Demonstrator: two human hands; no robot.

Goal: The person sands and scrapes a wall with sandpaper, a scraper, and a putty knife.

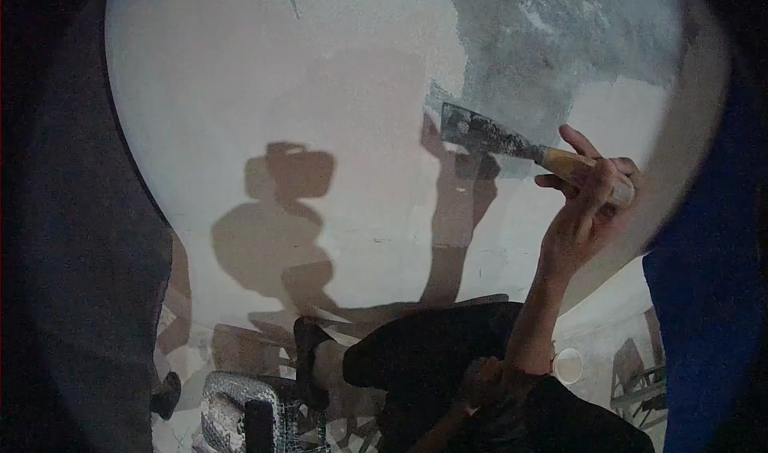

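A putty knife (492,133) with a broad, plaster-smeared blade and a wooden handle is gripped in my right hand (588,201). Two of its fingers stretch along the handle toward the blade. The blade's edge is right by a rough grey spot on the wall (360,157), at the border between pale filler and bare grey surface. Low in the view, my left hand (482,379) is up against my right forearm near the elbow; it is dim, and its fingers do not show clearly.
Bare grey plaster (520,45) covers the upper right of the wall. Shadows of my head and arm fall on the pale part. Below stand a silvery, textured object (228,405), a round pale object (569,366) and a dark frame (640,393).
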